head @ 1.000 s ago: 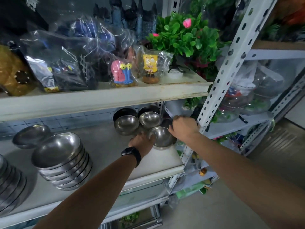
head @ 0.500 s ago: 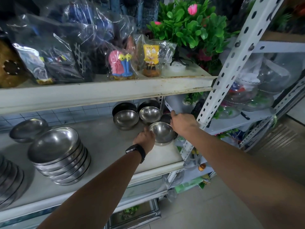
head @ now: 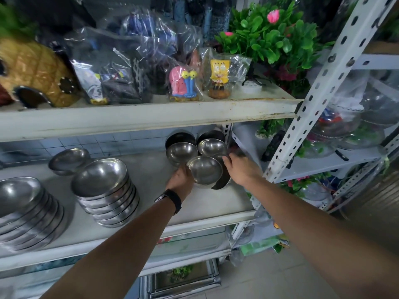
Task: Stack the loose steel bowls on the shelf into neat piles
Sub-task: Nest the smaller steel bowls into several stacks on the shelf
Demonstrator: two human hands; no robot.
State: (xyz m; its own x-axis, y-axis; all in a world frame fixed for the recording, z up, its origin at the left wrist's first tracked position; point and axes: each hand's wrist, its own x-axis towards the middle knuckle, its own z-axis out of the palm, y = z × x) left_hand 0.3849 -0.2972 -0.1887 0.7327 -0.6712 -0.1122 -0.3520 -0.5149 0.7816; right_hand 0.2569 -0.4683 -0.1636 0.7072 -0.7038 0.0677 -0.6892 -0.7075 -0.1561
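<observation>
- The left hand (head: 180, 180) grips the front small steel bowl (head: 205, 169) at the right end of the shelf (head: 149, 175); the right hand (head: 239, 168) holds the tilted bowl (head: 223, 180) behind it.
- Level both rims, then nest them squarely, clear of the neighbouring bowls (head: 212, 146).

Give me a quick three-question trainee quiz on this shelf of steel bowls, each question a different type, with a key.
1. True or false: the left hand, a watch on its wrist, grips the front small bowl.
2. Where is the right hand? A) on the upper shelf B) at the right side of the small bowls C) on the tall pile
3. Fill in: the lone wide bowl lies ___ the middle pile, nearer the tiled wall.
Key: 1 true; 2 B; 3 behind.
</observation>
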